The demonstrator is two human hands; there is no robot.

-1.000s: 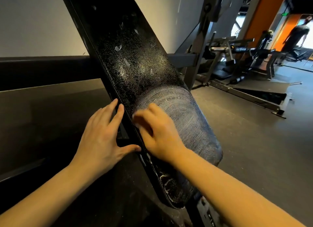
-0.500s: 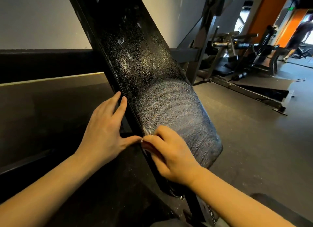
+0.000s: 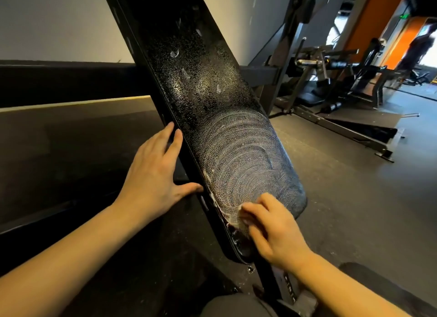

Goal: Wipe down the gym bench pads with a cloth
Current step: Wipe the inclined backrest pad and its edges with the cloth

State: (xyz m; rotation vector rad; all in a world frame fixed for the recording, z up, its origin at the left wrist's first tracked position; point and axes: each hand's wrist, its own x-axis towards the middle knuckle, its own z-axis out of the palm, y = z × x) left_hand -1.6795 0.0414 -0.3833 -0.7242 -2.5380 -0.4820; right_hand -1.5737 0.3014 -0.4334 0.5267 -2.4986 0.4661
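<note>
A long black bench pad (image 3: 208, 87) slants from the top centre down to the lower middle of the head view. Its upper part is speckled with droplets and foam. The lower part (image 3: 243, 156) shows whitish curved wipe streaks. My right hand (image 3: 276, 234) sits at the pad's lower left end, fingers curled over a small whitish cloth (image 3: 237, 214) that is mostly hidden beneath them. My left hand (image 3: 153, 175) lies flat against the pad's left edge, fingers straight and thumb spread toward the rim.
The bench's metal frame post (image 3: 281, 290) runs down below the pad. Dark rubber floor (image 3: 354, 210) spreads to the right. Gym machines (image 3: 331, 80) stand at the back right, with a person (image 3: 418, 49) by the orange wall. A black wall band (image 3: 59, 82) runs along the left.
My right hand with the cloth has slid down the pad from its middle to the lower end, leaving more streaks. My left hand stays on the left edge.
</note>
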